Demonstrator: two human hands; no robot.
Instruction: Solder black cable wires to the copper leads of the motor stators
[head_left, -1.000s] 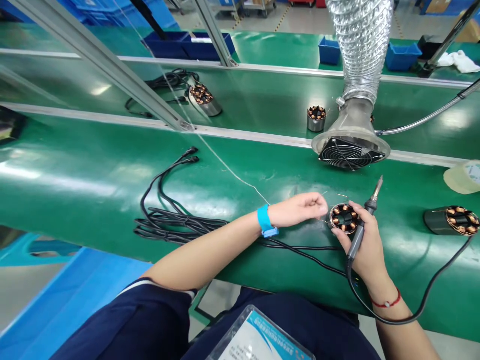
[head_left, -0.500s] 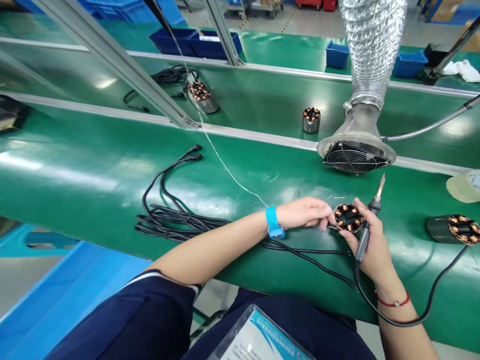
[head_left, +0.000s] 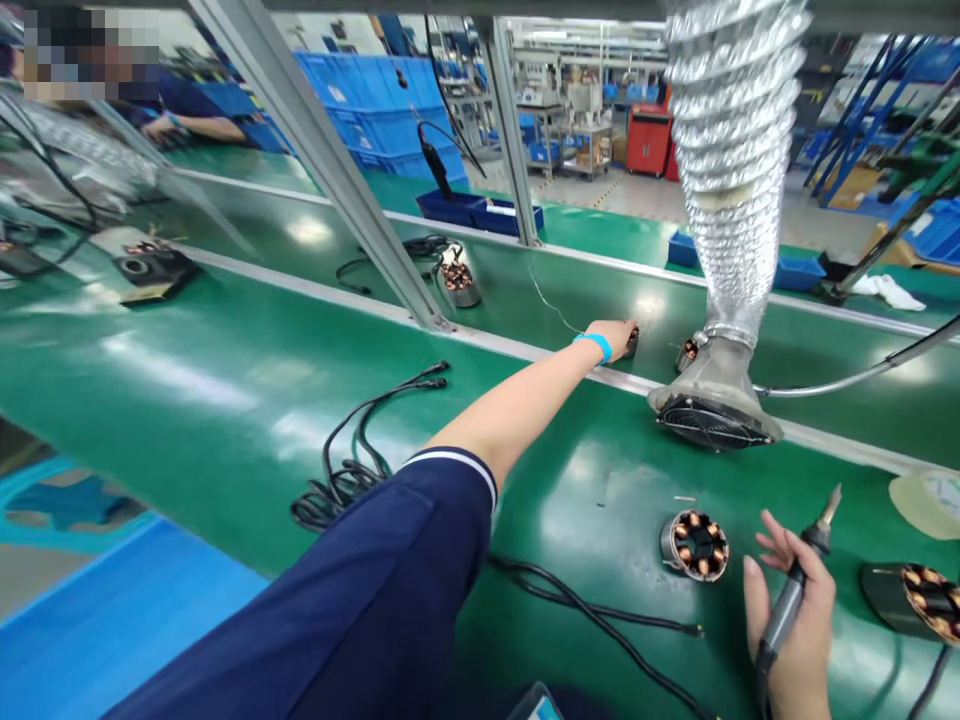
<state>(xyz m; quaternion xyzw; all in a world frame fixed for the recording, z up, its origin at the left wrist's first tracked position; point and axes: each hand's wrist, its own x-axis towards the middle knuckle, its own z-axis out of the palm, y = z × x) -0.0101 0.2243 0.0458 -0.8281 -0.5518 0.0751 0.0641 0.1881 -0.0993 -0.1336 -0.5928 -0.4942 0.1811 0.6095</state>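
My left hand (head_left: 611,338), with a blue wrist strap, reaches across the metal rail to the back strip of the bench. Its fingers close on a small motor stator (head_left: 633,342), mostly hidden by the hand. At lower right, my right hand (head_left: 796,595) holds a soldering iron (head_left: 784,608) against the palm, tip pointing up, while thumb and fingertips stay spread. Another stator with copper windings (head_left: 696,546) rests on the green bench just left of my right hand, apart from it. A thin pale cord (head_left: 551,305) runs to my left wrist strap.
A fume extraction hood (head_left: 712,415) hangs above the bench, with a stator (head_left: 686,355) beside it. A larger stator (head_left: 919,600) lies at the right edge. Black cables (head_left: 341,490) lie coiled at left. An aluminium post (head_left: 337,180) crosses the view. Another person's arm (head_left: 199,128) shows at far left.
The stator held between both hands now rests on the bench. My left hand has moved forward to a stator at the back. My right hand has drawn away, keeping the soldering iron. The view has tilted up.
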